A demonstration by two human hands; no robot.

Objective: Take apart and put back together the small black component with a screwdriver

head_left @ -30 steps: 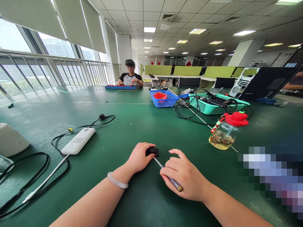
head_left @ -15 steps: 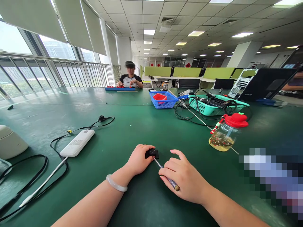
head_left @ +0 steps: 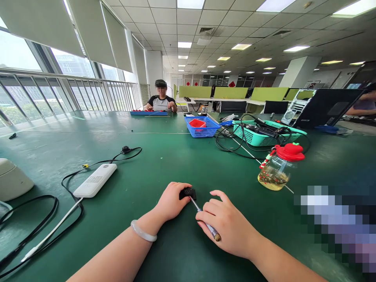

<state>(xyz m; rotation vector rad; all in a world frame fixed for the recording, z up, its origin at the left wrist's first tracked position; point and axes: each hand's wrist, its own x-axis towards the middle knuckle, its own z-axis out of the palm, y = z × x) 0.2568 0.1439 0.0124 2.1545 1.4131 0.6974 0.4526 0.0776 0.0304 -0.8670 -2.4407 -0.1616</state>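
Near the middle of the green table (head_left: pixel 164 168), my left hand (head_left: pixel 172 199) grips a small black block-like part (head_left: pixel 190 192), thumb on the near side and fingers over the far side. In my right hand (head_left: pixel 223 219) is a screwdriver (head_left: pixel 210 229) with a translucent handle and a brownish end cap. Its thin metal shaft slants up and left, and the tip meets the near side of the black part beside my left thumb. Whether the tip sits in a screw is too small to tell. My right index finger is raised off the handle.
To the left lie a white power bank-like box (head_left: pixel 95 180) and black cables (head_left: pixel 32 231). A glass bottle with a red lid (head_left: pixel 274 172), a teal basket of cables (head_left: pixel 255 139) and a blue basket (head_left: pixel 202 131) stand to the right. A person (head_left: pixel 161 102) sits across the table.
My hands keep nearly the same pose on the part and screwdriver. The whole view has shifted slightly, with the scene sitting a little lower. The person opposite has moved a hand.
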